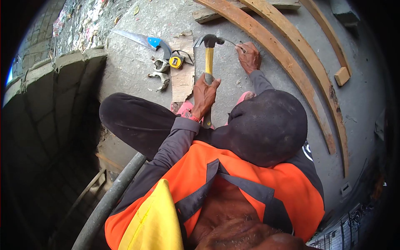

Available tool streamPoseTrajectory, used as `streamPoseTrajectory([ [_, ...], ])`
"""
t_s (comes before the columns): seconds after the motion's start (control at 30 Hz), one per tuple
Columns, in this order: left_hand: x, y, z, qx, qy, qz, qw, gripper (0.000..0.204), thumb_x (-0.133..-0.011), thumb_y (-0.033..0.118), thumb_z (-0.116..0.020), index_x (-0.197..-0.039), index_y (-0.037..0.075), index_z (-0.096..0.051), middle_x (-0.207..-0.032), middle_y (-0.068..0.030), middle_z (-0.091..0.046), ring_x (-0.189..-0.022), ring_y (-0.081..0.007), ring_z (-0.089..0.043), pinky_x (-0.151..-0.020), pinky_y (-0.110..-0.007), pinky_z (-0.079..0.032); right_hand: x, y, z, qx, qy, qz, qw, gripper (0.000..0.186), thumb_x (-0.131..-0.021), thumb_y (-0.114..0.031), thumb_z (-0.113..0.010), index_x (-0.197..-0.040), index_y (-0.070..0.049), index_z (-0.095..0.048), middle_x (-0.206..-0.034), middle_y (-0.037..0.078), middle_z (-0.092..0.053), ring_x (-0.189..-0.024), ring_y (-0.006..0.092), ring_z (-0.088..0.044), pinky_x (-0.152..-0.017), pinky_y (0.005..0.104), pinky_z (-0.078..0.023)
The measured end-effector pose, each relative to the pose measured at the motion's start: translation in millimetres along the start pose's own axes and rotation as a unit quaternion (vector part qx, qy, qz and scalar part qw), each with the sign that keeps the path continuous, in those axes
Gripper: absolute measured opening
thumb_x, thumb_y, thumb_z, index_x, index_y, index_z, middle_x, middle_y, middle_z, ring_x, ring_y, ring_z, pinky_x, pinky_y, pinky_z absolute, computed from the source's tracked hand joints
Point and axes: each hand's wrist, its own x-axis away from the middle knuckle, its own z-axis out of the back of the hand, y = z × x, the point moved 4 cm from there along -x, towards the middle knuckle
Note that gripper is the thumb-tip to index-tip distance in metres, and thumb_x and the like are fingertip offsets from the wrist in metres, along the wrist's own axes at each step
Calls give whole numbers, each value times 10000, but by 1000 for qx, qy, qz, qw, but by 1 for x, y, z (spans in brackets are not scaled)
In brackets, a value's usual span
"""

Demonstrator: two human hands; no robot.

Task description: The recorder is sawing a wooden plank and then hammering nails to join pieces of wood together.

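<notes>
My left hand (204, 96) is wrapped round the grip of a claw hammer (209, 60) with a yellow and black handle, its head pointing away from me. To the right, low over the concrete, my right hand (249, 57) is closed, fingertips at a thin metal piece (230, 42) reaching toward the hammer head; its kind is too small to tell. Left of the hammer lies a rough flat strip of wood (183, 81). Beside its left edge sits a yellow and black tape measure (176, 61). A handsaw (154, 42) with a blue part and dark handle lies beyond it.
Two worn, curved grey pieces (158, 81) lie left of the wood strip. Long wooden boards (287, 58) run along the right, with a small wood block (342, 76). At left are a block wall (62, 79) and a grey pipe (110, 200). Litter (85, 21) lies far left.
</notes>
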Motion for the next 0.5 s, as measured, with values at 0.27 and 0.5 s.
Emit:
streamPoseTrajectory([
  [0.27,2,47,-6,-125,56,-165,977,416,-1030,416,-620,-968,11,-552,-641,-209,-523,-539,-334,-533,-526,-435,-433,-7,14,-5,28,-63,-147,987,175,-794,-311,-799,-921,-193,-825,-1035,78,-737,-984,304,-691,-877,410,-536],
  [0.5,-5,40,-18,-113,90,-259,955,346,-1034,352,-608,-981,22,-519,-653,-235,-572,-607,-465,-600,-548,-504,-449,-13,5,-7,17,-81,-152,985,183,-794,-320,-793,-939,-214,-826,-1051,92,-739,-1023,317,-687,-899,417,-536],
])
